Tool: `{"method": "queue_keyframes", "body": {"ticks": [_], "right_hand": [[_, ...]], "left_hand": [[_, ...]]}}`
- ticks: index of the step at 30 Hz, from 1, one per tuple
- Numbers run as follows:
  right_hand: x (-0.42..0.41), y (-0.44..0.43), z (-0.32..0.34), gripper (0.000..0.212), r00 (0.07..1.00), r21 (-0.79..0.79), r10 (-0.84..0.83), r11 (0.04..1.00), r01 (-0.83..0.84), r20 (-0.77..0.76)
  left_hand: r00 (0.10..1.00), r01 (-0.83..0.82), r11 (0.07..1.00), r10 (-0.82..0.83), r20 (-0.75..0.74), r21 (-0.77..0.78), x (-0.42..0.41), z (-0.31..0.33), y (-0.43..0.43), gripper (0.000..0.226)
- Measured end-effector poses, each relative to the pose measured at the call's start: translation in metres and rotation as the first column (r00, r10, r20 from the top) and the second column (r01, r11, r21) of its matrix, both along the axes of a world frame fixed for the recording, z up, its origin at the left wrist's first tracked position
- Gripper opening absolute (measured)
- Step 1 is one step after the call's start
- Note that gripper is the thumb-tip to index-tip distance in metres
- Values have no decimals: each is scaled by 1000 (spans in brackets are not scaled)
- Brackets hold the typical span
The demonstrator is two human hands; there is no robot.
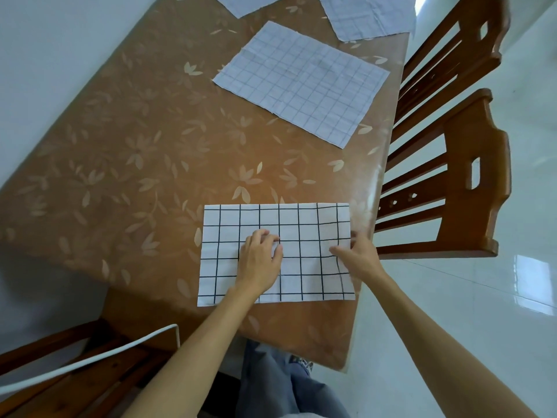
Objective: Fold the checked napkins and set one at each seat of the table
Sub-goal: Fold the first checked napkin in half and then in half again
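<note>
Under both hands, near the table's (pixel 135 146) near edge, lies the bold-checked napkin (pixel 301 218). The left hand (pixel 260 260) rests on its middle with fingers bent, though whether they pinch any cloth cannot be told, while the right hand (pixel 357 256) grips its right edge, thumb on top. Well beyond the fingertips a paler napkin (pixel 301 82) lies flat, two more napkins (pixel 367 16) past it, and a wooden chair (pixel 464 182) stands just right of the right hand.

Left hand (pixel 260 260): fingertips curl under the palm, so its hold on the near napkin (pixel 301 224) is unclear. Right hand (pixel 357 256): fingertips hidden beneath the cloth edge. Far beyond the fingers, the top-left napkin (pixel 247 3) and top-right napkin (pixel 367 16) are cut by the frame edge.
</note>
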State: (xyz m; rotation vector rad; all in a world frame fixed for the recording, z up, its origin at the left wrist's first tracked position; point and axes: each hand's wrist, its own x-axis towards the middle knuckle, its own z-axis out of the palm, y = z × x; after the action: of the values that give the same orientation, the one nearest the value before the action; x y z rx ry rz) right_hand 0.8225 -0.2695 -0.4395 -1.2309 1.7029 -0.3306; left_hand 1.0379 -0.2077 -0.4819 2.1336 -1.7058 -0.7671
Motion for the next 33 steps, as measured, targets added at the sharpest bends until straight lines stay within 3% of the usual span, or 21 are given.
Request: {"method": "queue_keyframes", "body": {"ticks": [3, 7, 9, 11, 13, 16, 18, 21, 25, 27, 30, 33], "right_hand": [[4, 6, 3, 25, 987, -8, 157, 988, -157, -29], [40, 9, 24, 35, 975, -90, 214, 974, -209, 57], [64, 11, 36, 45, 962, -115, 253, 964, -241, 99], [88, 15, 45, 48, 949, -135, 295, 951, -279, 113], [110, 21, 51, 50, 932, -158, 351, 929, -335, 90], [141, 31, 52, 47, 899, -165, 430, 896, -413, 86], [156, 38, 52, 46, 879, -171, 467, 878, -448, 99], [177, 44, 50, 49, 841, -150, 523, 851, -504, 139], [191, 48, 50, 55, 757, -159, 630, 777, -610, 175], [192, 48, 50, 41, 731, -271, 661, 744, -611, 167], [191, 39, 46, 25, 825, -533, 553, 735, -419, 114], [191, 1, 34, 42, 913, -595, 406, 746, -299, 50]], "left_hand": [[999, -9, 1000, 10, -36, 17, -2, 0, 0, 36], [960, -125, 990, 136, -246, 62, 1, 16, -6, 37], [850, -235, 962, 274, -451, 141, 7, 28, -6, 43], [672, -325, 923, 377, -637, 204, 17, 40, -5, 48], [551, -372, 898, 416, -723, 233, 29, 50, -4, 51], [453, -398, 873, 454, -767, 282, 52, 60, 1, 51], [449, -398, 875, 446, -774, 274, 64, 64, 4, 41], [515, -438, 869, 451, -729, 228, 84, 61, 8, 13], [575, -497, 841, 503, -646, 213, 111, 55, 15, 15], [589, -505, 837, 513, -624, 211, 122, 53, 18, 16], [589, -522, 819, 548, -594, 237, 136, 50, 21, 14], [573, -517, 815, 557, -601, 263, 146, 44, 24, 16]]}}
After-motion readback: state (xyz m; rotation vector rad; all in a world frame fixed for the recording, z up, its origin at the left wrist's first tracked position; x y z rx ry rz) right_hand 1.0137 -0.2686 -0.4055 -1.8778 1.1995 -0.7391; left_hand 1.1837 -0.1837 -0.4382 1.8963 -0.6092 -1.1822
